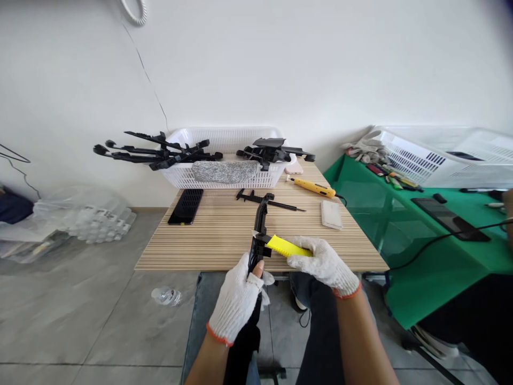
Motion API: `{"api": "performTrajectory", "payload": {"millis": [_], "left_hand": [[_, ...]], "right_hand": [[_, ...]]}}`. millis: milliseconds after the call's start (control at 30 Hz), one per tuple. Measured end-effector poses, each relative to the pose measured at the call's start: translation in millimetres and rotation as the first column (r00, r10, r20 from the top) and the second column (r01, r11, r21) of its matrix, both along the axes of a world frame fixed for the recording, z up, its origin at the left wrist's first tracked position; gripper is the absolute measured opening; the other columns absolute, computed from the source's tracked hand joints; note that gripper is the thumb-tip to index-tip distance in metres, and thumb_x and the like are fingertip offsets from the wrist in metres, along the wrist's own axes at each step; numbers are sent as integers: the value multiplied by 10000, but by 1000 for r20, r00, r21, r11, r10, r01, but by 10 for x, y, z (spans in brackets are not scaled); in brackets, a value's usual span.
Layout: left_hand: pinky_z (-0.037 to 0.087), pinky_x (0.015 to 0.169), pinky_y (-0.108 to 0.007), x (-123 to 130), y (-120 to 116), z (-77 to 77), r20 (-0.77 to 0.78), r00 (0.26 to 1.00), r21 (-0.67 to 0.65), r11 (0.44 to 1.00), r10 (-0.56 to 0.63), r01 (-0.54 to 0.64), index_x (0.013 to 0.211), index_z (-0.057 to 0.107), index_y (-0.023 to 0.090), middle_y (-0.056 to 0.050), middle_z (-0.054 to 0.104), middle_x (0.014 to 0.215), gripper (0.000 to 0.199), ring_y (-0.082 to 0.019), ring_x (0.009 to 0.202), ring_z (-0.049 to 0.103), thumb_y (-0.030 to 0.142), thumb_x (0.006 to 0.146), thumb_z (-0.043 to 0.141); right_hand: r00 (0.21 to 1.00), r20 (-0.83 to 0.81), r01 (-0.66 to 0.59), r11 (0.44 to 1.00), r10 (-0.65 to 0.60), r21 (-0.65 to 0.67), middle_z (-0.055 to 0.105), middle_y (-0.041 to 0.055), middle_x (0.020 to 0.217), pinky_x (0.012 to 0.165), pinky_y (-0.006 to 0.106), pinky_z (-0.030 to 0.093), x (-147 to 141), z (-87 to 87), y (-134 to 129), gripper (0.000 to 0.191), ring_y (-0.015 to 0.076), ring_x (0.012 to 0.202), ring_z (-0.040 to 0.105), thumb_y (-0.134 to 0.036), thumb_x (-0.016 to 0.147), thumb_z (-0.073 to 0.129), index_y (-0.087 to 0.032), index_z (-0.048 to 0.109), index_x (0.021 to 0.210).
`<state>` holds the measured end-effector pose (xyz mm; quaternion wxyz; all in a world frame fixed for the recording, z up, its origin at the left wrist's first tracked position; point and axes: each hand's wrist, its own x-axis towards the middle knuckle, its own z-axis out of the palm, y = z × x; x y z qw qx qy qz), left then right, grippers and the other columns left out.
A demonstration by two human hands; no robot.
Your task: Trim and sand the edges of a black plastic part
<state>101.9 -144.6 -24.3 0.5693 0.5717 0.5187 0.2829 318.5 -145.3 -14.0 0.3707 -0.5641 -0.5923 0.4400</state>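
My left hand (pixel 239 297), in a white knit glove with the thumb tip bare, is closed around the lower part of a long black plastic part (pixel 259 222). The part stands roughly upright over the table's front edge, with its hooked end at the top. In my right hand (pixel 320 263), also gloved, is a yellow utility knife (pixel 286 247) pointing left. Its dark front end meets the middle of the plastic part; the exact contact is too small to make out.
Behind my hands on the wooden table (pixel 216 240) lie a black caliper (pixel 270 201), a phone (pixel 186 206), a yellow corded rotary tool (pixel 315 187) and a whitish pad (pixel 331 215). A white basket (pixel 224 140) at the back holds similar black parts. A green-covered table (pixel 452 256) adjoins at right.
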Motion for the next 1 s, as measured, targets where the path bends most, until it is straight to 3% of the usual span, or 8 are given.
{"api": "performTrajectory", "payload": {"millis": [167,333,467,600,733,800,900,1000], "left_hand": [[437,396,-209,24,-6,22,2,1000,-11,1000,-10,10,904,504,229,7,665,709,393,-97,404,546,619,914,453],[450,415,-203,22,-4,34,-89,996,28,1000,-7,10,893,515,230,17,657,681,383,-101,426,565,605,926,443],[463,423,-211,22,-7,75,-85,996,29,999,-15,18,926,537,233,11,681,712,378,-110,441,580,596,933,432],[463,439,-209,16,-5,74,-89,996,23,1000,-12,14,960,556,229,-3,700,738,402,-102,436,575,611,927,435],[456,446,-205,8,2,44,-46,999,19,1000,-13,14,1034,563,228,-10,702,746,434,-96,437,567,627,921,437],[442,430,-202,7,5,34,-22,1000,0,1000,-8,8,1003,553,222,-16,707,756,441,-92,424,557,640,912,445],[429,416,-197,11,12,36,22,1000,-26,1000,9,-8,976,538,217,-24,712,773,447,-93,422,561,651,898,465],[433,404,-199,16,21,52,57,998,-32,999,11,-10,1005,542,211,-28,705,762,465,-105,429,572,656,885,483]], "right_hand": [[1000,9,18,1000,-18,6,736,75,1067,887,373,514,-5,-18,-3,544,302,982,663,-477,737,715,-164,714,1182],[997,-57,44,998,-42,34,711,86,1095,826,358,527,-22,-54,-9,614,282,974,647,-434,664,786,-167,665,1203],[992,-38,125,985,-121,122,695,65,1040,809,331,512,-15,-73,-12,482,245,925,623,-425,697,739,-171,668,1100],[992,40,109,978,-118,176,678,34,918,773,302,486,29,-80,-17,394,221,847,597,-458,759,660,-175,688,1032],[994,30,105,987,-110,121,668,34,892,630,258,459,48,-125,-10,444,180,735,572,-481,820,622,-171,684,1131],[993,-57,108,990,-103,88,628,18,770,532,235,413,32,-136,0,479,136,610,513,-515,843,592,-149,672,1141],[969,-198,151,989,-149,-6,506,-38,574,404,203,318,-6,-96,13,525,86,446,385,-585,830,555,-122,641,1062],[947,-226,209,973,-227,-98,531,-33,558,349,183,301,-21,-7,20,521,79,401,414,-633,765,580,-141,605,935]]}}
